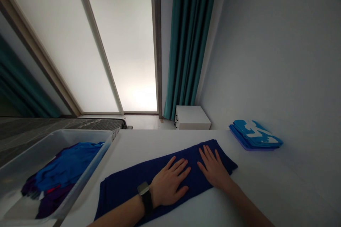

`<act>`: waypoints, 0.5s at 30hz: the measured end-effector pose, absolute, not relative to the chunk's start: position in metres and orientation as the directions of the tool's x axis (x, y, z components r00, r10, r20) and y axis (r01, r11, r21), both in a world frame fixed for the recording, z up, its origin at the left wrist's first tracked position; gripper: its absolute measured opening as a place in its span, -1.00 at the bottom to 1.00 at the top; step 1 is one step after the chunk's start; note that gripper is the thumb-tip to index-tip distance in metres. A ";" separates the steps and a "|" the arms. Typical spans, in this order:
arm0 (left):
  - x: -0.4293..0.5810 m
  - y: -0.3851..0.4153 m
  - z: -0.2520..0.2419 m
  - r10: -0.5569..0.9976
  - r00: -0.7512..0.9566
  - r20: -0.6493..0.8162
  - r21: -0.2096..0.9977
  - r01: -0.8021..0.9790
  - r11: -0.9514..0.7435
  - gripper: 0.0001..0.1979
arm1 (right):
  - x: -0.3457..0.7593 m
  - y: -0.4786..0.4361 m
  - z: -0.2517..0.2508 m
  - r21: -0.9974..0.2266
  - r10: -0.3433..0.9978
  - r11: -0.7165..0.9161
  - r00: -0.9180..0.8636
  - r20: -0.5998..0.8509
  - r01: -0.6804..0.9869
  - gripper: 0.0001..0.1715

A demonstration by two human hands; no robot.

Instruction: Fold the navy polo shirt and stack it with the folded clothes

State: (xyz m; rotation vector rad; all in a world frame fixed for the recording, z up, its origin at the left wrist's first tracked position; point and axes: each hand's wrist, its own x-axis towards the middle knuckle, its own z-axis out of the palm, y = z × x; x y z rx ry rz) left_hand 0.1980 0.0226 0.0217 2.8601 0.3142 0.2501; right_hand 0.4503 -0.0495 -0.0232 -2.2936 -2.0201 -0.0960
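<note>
While the left hand (169,184) and right hand (214,170) are lying apart, open and palm-down, gripping nothing, the dark blue cloth (195,179) is stretching directly beneath them on the white table (133,143). Long axis is slanting from near left to far right. Right hand is sitting closer to the far right end; left is resting around mid-length, its wristwatch (143,188) facing up.

Watch (144,188) on my left wrist: squarish face, rounded corners, greyish metallic sheen. Strap (148,203) black, broad, plain, running down from the watch face. My left hand (169,186), just beyond the watch, bare. Left forearm (121,214), behind the watch, bare. Right hand (213,168) and right forearm (243,200), well apart from the watch: both bare.
</note>
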 end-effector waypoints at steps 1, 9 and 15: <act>0.199 0.020 0.019 0.258 0.954 0.154 0.269 0.211 -0.940 -0.37 | 0.455 -0.045 -0.024 -0.017 0.990 -0.089 0.090 0.110 0.996 -0.18; 0.176 0.036 0.044 0.173 0.980 0.095 0.329 0.133 -0.935 -0.41 | 0.484 -0.018 -0.020 -0.028 0.990 0.116 -0.113 0.081 0.993 -0.21; 0.132 0.056 0.058 0.103 0.994 0.022 0.363 0.088 -0.927 -0.34 | 0.496 -0.006 -0.007 -0.088 0.986 0.169 -0.168 0.020 0.982 -0.19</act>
